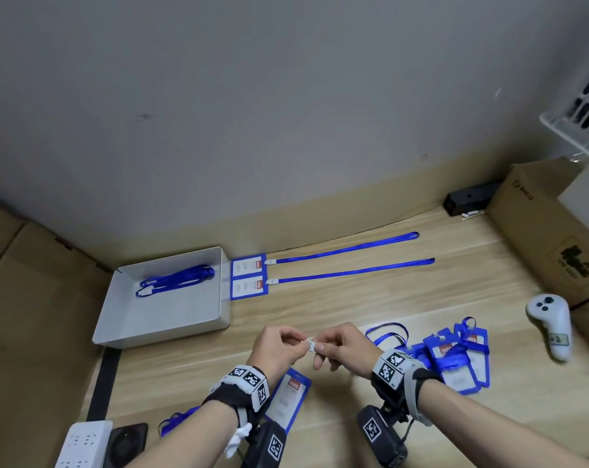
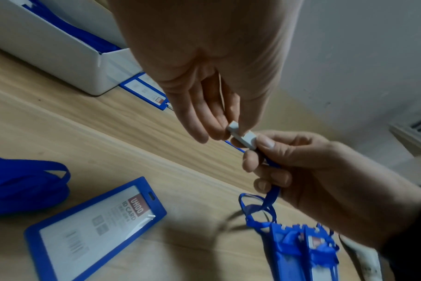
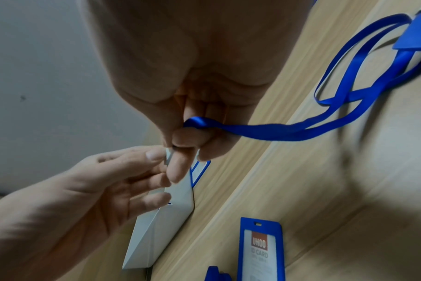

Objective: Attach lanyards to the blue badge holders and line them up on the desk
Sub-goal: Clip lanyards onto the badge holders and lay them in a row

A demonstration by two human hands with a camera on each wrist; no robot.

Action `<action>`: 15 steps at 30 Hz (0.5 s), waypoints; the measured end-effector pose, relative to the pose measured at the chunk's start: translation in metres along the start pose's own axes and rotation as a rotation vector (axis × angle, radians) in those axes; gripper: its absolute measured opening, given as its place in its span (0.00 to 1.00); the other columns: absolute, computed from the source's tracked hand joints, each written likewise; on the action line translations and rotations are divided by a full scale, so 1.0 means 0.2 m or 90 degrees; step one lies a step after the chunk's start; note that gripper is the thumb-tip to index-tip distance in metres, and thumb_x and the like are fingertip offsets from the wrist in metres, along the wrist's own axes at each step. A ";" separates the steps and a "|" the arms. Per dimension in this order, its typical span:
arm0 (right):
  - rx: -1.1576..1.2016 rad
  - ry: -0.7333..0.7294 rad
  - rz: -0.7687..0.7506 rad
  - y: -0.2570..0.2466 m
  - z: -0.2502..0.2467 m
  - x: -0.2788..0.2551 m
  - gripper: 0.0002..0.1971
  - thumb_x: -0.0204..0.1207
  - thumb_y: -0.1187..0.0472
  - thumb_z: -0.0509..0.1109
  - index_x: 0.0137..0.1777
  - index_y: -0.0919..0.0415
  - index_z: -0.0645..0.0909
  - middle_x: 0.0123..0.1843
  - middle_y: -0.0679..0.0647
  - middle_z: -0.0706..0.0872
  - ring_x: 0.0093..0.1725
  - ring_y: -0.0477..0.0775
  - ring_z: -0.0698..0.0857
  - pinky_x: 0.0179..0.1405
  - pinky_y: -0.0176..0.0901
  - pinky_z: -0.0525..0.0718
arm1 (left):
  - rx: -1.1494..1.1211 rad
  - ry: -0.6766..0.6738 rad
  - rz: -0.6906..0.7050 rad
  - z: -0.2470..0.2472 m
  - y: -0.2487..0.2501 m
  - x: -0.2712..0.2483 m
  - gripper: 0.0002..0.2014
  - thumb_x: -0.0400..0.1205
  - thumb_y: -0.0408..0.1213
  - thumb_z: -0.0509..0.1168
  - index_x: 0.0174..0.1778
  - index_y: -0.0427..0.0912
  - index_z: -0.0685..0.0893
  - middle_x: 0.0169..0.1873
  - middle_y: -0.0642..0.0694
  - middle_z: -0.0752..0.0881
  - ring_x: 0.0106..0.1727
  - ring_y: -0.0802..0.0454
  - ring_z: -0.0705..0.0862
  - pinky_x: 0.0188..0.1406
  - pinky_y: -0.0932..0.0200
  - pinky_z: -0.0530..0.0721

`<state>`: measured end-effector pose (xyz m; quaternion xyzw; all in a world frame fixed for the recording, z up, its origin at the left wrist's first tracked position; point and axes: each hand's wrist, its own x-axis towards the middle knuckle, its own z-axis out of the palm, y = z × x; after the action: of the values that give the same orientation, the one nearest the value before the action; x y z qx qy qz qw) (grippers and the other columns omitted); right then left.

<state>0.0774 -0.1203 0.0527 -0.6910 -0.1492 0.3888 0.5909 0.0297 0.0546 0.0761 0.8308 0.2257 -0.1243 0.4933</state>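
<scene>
Hands are meeting at lower centre of the head view: left hand and right hand are both pinching the white clip; only the right wrist view is showing the blue lanyard trailing from the right fingers.

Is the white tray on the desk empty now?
No, the white tray holds a bundle of blue lanyards.

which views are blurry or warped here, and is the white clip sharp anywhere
Head view: wide-angle warp bows the desk edge and wall line, but it is mostly sharp. Left wrist view: the white clip is fairly crisp, while the pile of badge holders at the bottom is smeared. Right wrist view: the palm is soft, the blue lanyard streaks to the right, and the clip is mostly hidden by fingers.
</scene>
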 end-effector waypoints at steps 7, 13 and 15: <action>-0.041 0.029 -0.011 0.01 0.01 0.01 0.09 0.83 0.62 0.67 0.49 0.60 0.90 0.37 0.54 0.92 0.30 0.46 0.79 0.32 0.38 0.79 | 0.084 0.039 0.032 0.04 0.01 0.00 0.13 0.72 0.38 0.74 0.53 0.45 0.90 0.38 0.52 0.90 0.38 0.62 0.87 0.37 0.74 0.82; -0.047 0.039 0.025 0.10 -0.02 0.05 0.08 0.83 0.62 0.68 0.50 0.63 0.89 0.35 0.52 0.91 0.30 0.45 0.79 0.31 0.37 0.79 | 0.004 -0.001 -0.016 0.06 -0.06 0.03 0.16 0.72 0.33 0.71 0.57 0.44 0.89 0.41 0.51 0.91 0.44 0.60 0.90 0.46 0.69 0.86; -0.051 0.039 0.040 0.14 -0.02 0.07 0.08 0.81 0.61 0.70 0.47 0.62 0.90 0.33 0.52 0.90 0.31 0.46 0.80 0.31 0.37 0.78 | -0.037 -0.026 -0.052 0.06 -0.11 0.05 0.17 0.71 0.33 0.71 0.57 0.44 0.89 0.42 0.50 0.92 0.45 0.58 0.90 0.50 0.64 0.88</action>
<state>0.0815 -0.1206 0.0213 -0.7300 -0.1247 0.3797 0.5545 0.0272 0.0545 0.0495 0.8037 0.2526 -0.1545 0.5161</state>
